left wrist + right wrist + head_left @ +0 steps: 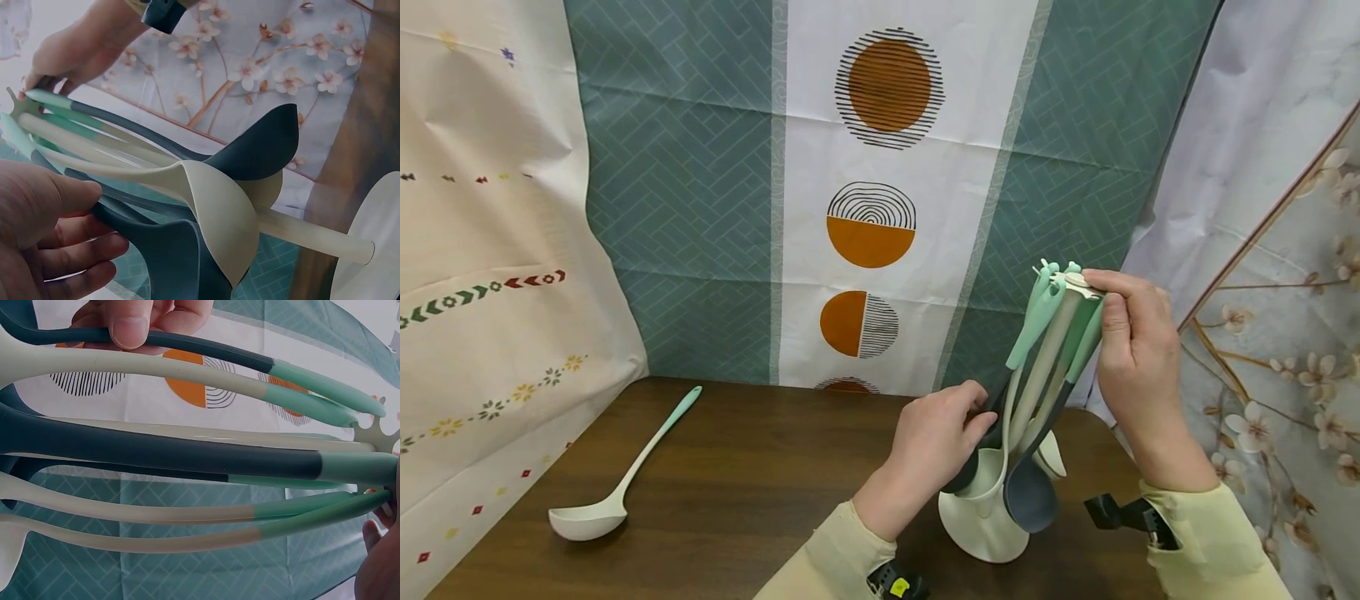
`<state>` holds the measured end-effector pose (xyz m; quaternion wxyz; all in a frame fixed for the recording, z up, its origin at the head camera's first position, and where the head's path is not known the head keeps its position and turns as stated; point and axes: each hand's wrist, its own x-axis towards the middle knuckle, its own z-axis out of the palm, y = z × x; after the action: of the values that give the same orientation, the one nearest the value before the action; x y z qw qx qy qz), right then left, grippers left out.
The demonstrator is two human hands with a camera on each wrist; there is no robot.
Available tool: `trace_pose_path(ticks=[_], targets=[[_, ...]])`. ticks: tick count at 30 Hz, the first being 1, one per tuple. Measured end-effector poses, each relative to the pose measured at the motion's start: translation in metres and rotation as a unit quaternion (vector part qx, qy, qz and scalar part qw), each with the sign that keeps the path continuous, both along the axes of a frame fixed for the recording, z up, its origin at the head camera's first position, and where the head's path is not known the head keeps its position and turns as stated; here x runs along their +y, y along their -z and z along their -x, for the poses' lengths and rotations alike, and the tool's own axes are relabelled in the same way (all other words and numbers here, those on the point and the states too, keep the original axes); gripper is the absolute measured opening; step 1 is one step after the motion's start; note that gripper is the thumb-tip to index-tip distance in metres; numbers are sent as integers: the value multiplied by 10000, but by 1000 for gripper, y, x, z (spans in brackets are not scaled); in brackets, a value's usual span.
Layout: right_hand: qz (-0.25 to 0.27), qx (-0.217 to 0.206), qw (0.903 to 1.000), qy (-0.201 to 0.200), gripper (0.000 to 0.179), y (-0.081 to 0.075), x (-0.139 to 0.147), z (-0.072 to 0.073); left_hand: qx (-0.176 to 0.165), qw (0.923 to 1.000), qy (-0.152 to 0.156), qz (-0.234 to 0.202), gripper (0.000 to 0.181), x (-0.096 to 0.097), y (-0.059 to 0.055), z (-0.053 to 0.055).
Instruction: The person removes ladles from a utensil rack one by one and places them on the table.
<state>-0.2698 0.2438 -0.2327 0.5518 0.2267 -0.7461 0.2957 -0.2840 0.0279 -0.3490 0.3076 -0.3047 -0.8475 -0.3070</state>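
Observation:
A cream rotating utensil stand (981,537) stands upright at the right of the table, several mint-handled utensils hanging from its top. My right hand (1138,354) holds the stand's top, fingers over the rim and thumb below, beside the mint handles. Lower down, my left hand (928,437) pinches the dark neck of a hanging utensil (212,351) between thumb and fingers. That utensil has a broad dark head, partly hidden by the hand in the head view. Beside it hang a cream utensil (219,212) and a dark spoon-like one (1032,496).
A cream ladle (591,521) with a mint handle end lies at the left of the brown wooden table (760,483). Patterned cloths hang behind the table, with a floral cloth (1300,400) along the right side.

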Motion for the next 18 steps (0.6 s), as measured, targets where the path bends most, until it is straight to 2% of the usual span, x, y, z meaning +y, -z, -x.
trace_pose_path(ticks=[13, 18], targets=[[-20, -38, 9999, 110, 33, 1, 2, -1, -48, 9999, 96, -47, 13, -1, -3, -2], [-35, -65, 9999, 111, 34, 2, 1, -1, 24, 10000, 46, -55, 13, -3, -5, -4]])
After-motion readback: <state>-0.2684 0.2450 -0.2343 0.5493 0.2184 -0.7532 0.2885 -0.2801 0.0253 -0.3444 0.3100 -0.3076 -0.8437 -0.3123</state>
